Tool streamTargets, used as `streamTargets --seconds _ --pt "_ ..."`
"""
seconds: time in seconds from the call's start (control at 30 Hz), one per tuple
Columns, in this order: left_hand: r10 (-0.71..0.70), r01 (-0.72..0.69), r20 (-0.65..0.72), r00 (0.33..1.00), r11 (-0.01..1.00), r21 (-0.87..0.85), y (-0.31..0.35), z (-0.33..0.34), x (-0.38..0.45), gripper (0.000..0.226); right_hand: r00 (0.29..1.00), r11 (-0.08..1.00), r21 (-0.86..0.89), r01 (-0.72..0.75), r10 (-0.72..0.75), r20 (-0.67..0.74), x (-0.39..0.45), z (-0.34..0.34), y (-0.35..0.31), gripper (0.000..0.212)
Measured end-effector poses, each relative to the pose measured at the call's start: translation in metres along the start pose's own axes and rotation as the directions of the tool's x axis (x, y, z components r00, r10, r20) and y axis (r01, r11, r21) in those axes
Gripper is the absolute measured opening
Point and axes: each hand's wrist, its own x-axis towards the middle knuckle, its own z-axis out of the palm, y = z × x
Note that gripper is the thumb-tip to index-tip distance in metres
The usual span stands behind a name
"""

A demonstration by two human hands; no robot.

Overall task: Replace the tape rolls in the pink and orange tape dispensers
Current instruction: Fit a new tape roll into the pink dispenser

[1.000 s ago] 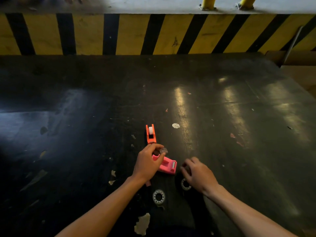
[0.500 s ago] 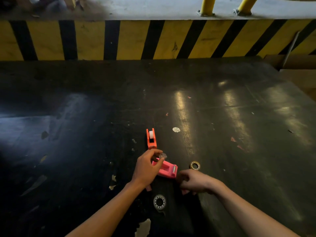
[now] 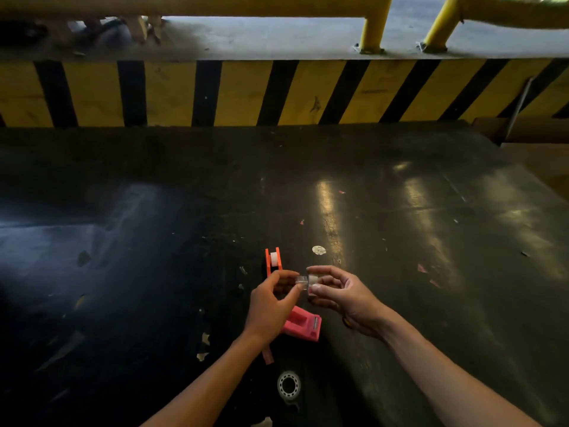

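The orange tape dispenser (image 3: 273,262) stands upright on the dark table with a white roll in it. Nearer me lies the pink dispenser (image 3: 304,326), its roll slot empty, partly hidden by my left hand (image 3: 271,303). Both hands are raised above the table between the two dispensers and meet fingertip to fingertip. My left hand pinches a small clear plastic piece (image 3: 300,280). My right hand (image 3: 341,295) holds a small clear tape roll (image 3: 314,280) against it. Another tape roll (image 3: 288,385) lies flat on the table near me.
The black table (image 3: 400,241) is scuffed, with paper scraps and a white spot (image 3: 318,250). A yellow-and-black striped barrier (image 3: 246,94) runs along its far edge, with yellow posts (image 3: 374,26) above it. A cardboard box (image 3: 523,134) sits at the far right.
My right hand has lifted off the table with a tape roll and come up to my left hand. My left hand rose from the pink dispenser with the clear piece.
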Motion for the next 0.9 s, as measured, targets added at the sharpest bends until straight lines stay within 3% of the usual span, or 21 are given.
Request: streamTargets --seconds 0.27,0.47,0.63,0.8,0.9 --pt "0.056 -0.053 -0.036 0.998 0.995 0.079 0.007 -0.003 0.003 0.025 0.997 0.996 -0.045 0.073 -0.074 -0.004 0.004 0.005 0.0 0.039" --pt "0.171 -0.17 0.01 0.985 0.964 0.205 0.007 -0.005 0.004 0.027 0.998 0.996 -0.061 0.069 -0.068 0.015 0.005 0.004 0.004 0.041" --pt "0.217 -0.201 -0.032 0.976 0.942 0.268 0.007 -0.004 0.006 0.024 0.998 0.998 -0.043 0.049 -0.047 0.027 0.006 0.004 0.002 0.041" --pt "0.176 -0.168 -0.035 0.984 0.972 0.164 0.016 -0.007 0.009 0.037 0.998 0.999 -0.045 0.03 -0.028 0.056 0.006 0.006 -0.012 0.043" --pt "0.053 -0.063 0.089 0.995 0.992 0.113 0.023 -0.016 0.016 0.045 0.996 0.999 -0.035 -0.003 0.006 0.092 0.003 0.005 -0.021 0.043"
